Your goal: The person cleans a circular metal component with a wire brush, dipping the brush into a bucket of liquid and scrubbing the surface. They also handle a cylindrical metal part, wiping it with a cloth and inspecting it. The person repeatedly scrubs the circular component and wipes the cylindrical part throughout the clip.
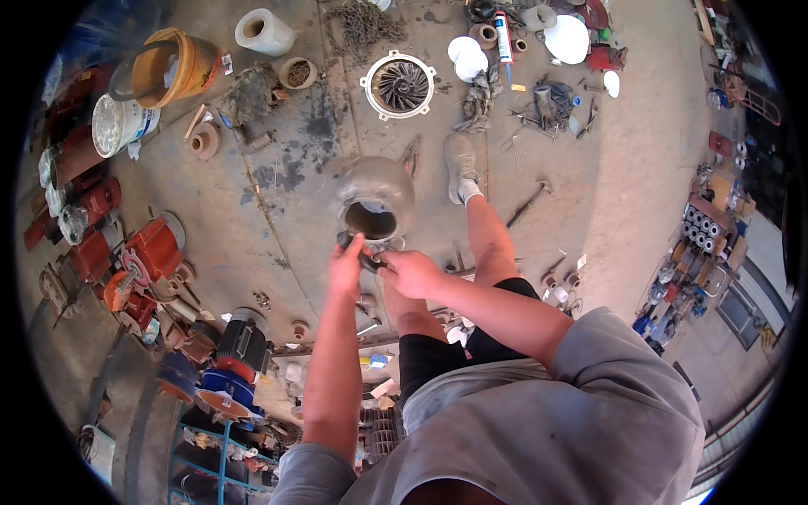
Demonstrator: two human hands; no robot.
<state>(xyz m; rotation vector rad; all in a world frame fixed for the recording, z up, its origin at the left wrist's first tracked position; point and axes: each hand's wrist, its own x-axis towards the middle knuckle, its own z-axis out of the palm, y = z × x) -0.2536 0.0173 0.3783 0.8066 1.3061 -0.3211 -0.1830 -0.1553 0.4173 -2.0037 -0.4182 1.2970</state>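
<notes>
A rounded grey metal casing with a wide round opening facing me stands on the floor in front of me. My left hand is closed around a dark, short, elongated piece at the near rim of the opening. My right hand is closed at the other end of that piece, its fingers bent. The kind of the dark piece cannot be made out, and the hands cover much of it. Beyond the casing lies a round light-coloured housing with a dark vaned impeller.
A hammer lies right of my shoe. At the far left stand an orange bucket and a white bucket. Red motor parts and a black motor line the left. A sealant tube is at the back.
</notes>
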